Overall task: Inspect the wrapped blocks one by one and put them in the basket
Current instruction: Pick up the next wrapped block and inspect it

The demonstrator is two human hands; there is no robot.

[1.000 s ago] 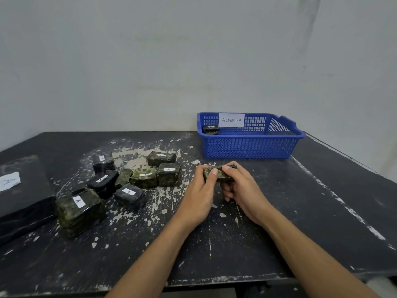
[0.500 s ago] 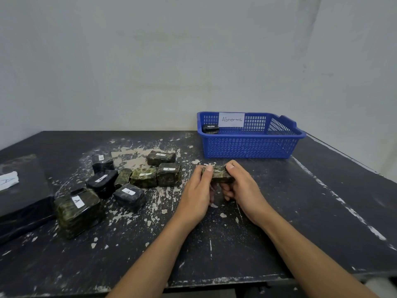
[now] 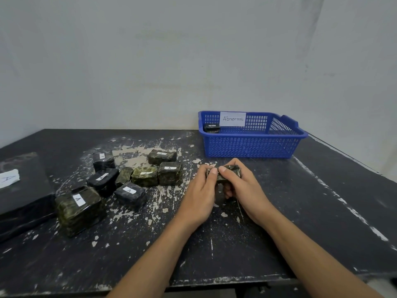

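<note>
Both grips are on one block here. My left grip (image 3: pixel 198 190) has the near-left end, thumb laid over the top and fingers curled round the side. My right grip (image 3: pixel 242 188) clamps the other end, thumb on top right beside the left thumb, fingers tucked underneath. The wrapped block (image 3: pixel 229 171), dark green and glossy, sits squeezed between the two, held up off the worktop (image 3: pixel 300 211) with my fingers under it.

Just beyond my knuckles stands the blue basket (image 3: pixel 253 145), its front wall near the block but apart from it. A white label (image 3: pixel 232 118) reading "Abnormal" hangs on its far wall. One dark block (image 3: pixel 211 127) lies inside, at the far left corner.

Off to my left, loose blocks rest in a cluster on the flaking worktop, each with a small white tag. The nearest cube (image 3: pixel 169 173) is near my left grip, not touching it. The biggest block (image 3: pixel 78 209) sits at the front left. At the left edge lies a black slab (image 3: pixel 21 203) with a paper slip (image 3: pixel 8 178) marked "A" on it.
</note>
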